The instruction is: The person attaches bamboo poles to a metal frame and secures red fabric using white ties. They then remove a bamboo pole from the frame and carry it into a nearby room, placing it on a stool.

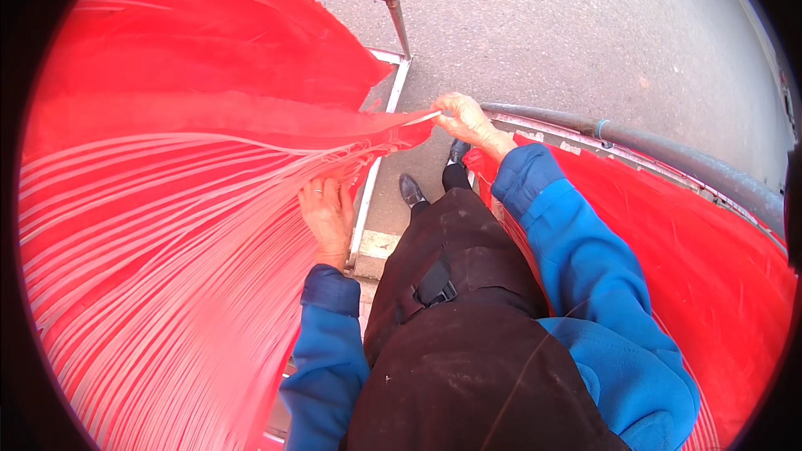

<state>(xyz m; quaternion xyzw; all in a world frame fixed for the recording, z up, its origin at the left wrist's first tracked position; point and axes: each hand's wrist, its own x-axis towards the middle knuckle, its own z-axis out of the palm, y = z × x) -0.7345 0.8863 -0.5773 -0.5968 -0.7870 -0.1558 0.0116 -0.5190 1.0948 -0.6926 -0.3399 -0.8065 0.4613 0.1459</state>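
Note:
A large pile of red fabric in many layers fills the left side, its pale edges fanned out in thin lines that draw together toward a corner. My right hand pinches the tip of the upper layers at that corner, with a narrow pale edge showing by the fingertips. Lower down, my left hand rests against the fanned edges, a ring on one finger. Its fingers are stretched out and slightly apart, touching the layers without visibly closing on one. Both forearms wear blue sleeves.
Another stack of red fabric lies to my right, along a grey metal rail. A metal frame stands ahead on the left, and a white bar runs beside my feet. Grey pavement stretches beyond. I wear a dark apron.

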